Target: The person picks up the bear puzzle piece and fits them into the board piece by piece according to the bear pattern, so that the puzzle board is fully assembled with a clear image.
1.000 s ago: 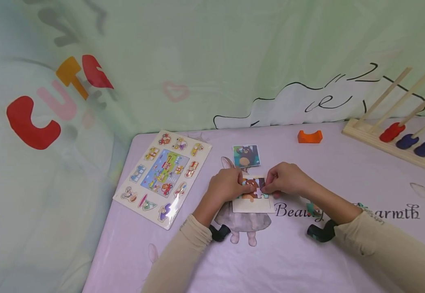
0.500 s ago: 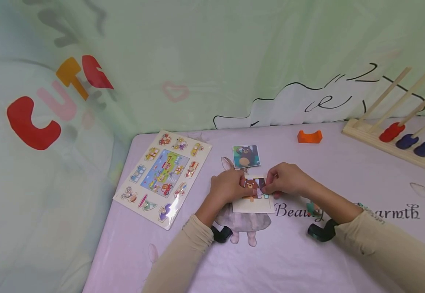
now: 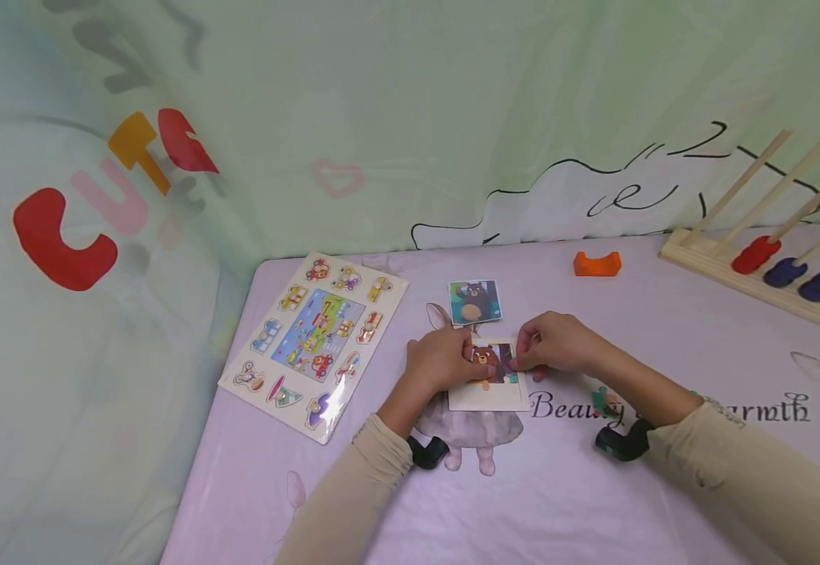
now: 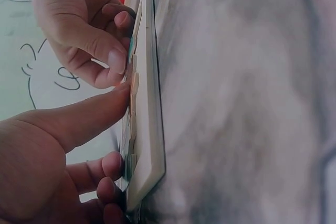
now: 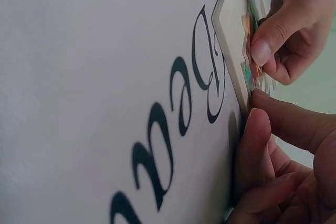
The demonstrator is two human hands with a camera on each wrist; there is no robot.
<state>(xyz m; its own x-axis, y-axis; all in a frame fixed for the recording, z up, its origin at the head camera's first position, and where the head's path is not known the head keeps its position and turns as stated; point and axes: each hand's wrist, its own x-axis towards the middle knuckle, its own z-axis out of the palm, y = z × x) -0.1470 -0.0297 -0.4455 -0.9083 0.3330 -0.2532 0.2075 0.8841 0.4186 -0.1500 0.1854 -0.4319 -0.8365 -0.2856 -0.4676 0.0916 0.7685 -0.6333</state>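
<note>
A small jigsaw puzzle [image 3: 490,399] with a brown bear picture lies in a pale tray on the table. My left hand [image 3: 440,359] holds its left side, the thumb pressing the pieces and the other fingers curled at the tray edge, as the left wrist view shows. At the right side my right hand [image 3: 553,343] grips the puzzle's edge. Its thumb [image 5: 289,121] touches the border of the pieces, and curled fingers lie beside the tray. The two thumb tips are close together over the picture. Just behind the puzzle lies a bear picture card [image 3: 476,301].
A knobbed vehicle puzzle board [image 3: 335,399] lies at the left. Loose jigsaw pieces [image 3: 603,400] sit near the right forearm. Farther back are an orange block [image 3: 597,264] and a wooden peg rack [image 3: 688,245] with red and blue beads.
A pale patch in the lower right of the bear picture now looks dark and filled. My right hand has shifted slightly right; the left hand has barely moved.
</note>
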